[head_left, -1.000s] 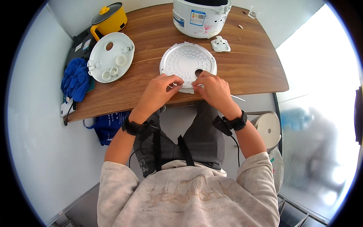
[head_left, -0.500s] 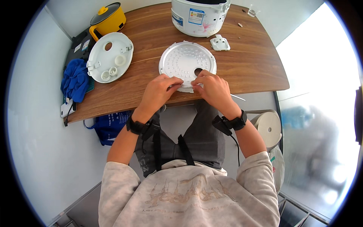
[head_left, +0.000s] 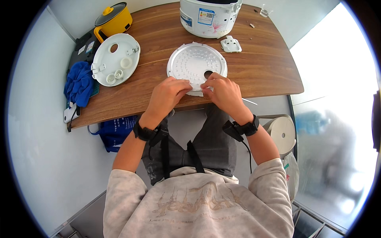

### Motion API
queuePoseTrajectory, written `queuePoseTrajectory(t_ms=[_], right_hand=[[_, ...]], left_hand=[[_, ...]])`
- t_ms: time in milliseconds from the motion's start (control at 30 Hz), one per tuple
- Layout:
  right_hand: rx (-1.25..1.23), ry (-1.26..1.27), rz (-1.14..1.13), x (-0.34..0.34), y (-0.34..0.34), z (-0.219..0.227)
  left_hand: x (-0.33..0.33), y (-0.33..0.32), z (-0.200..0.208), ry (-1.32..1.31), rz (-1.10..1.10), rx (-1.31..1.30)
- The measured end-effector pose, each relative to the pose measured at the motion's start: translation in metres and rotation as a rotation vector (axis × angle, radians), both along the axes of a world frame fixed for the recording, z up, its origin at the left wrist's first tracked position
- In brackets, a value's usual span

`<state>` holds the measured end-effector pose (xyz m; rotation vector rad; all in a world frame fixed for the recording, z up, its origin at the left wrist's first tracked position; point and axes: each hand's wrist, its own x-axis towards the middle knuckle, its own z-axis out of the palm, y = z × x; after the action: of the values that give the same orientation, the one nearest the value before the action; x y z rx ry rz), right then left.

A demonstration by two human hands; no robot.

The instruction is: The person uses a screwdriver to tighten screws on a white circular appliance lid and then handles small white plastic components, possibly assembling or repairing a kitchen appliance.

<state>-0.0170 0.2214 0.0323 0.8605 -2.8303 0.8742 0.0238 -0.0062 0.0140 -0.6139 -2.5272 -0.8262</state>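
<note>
A round rice cooker lid (head_left: 194,59) with a silvery, dimpled metal face and a dark hole lies at the near edge of the table. My left hand (head_left: 168,93) pinches its near rim, thumb and fingers together. Just right of it, my right hand (head_left: 223,93) is closed on the same rim, beside the hole. Whether a small part sits between the fingertips is hidden. A thin pale rod (head_left: 250,102) sticks out past my right hand over the table edge; its other end is out of sight.
The white rice cooker body (head_left: 210,23) stands at the back, a small white plastic bracket (head_left: 231,44) near it. To the left lie a white outer cover (head_left: 129,43) with loose rings, a blue cloth (head_left: 78,85) and a yellow pot (head_left: 119,22). A clear cup (head_left: 265,11) stands far right.
Almost nothing differs. My fingers shift very slightly at the lid's near rim, and the lid stays in place.
</note>
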Motion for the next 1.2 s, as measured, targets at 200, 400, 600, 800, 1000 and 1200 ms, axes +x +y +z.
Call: queuePoseTrajectory(t_ms=[200, 400, 600, 800, 1000, 1200], right_hand=[[0.004, -0.006, -0.004, 0.000, 0.000, 0.000], [0.003, -0.009, -0.001, 0.000, 0.000, 0.000], [0.006, -0.009, -0.005, 0.000, -0.001, 0.000], [0.012, -0.020, -0.012, 0.000, 0.000, 0.000], [-0.009, -0.029, -0.009, -0.002, 0.001, 0.000], [-0.001, 0.015, 0.015, -0.006, -0.003, -0.001]], left_hand=[[-0.003, -0.001, -0.005, -0.116, -0.013, 0.089], [-0.007, -0.003, 0.002, -0.257, -0.034, 0.170], [-0.005, -0.004, 0.005, -0.377, 0.030, 0.235], [-0.008, -0.005, 0.008, -0.373, -0.009, 0.228], [-0.011, -0.007, 0.010, -0.315, -0.018, 0.114], [0.002, -0.004, 0.012, -0.363, 0.043, 0.078]])
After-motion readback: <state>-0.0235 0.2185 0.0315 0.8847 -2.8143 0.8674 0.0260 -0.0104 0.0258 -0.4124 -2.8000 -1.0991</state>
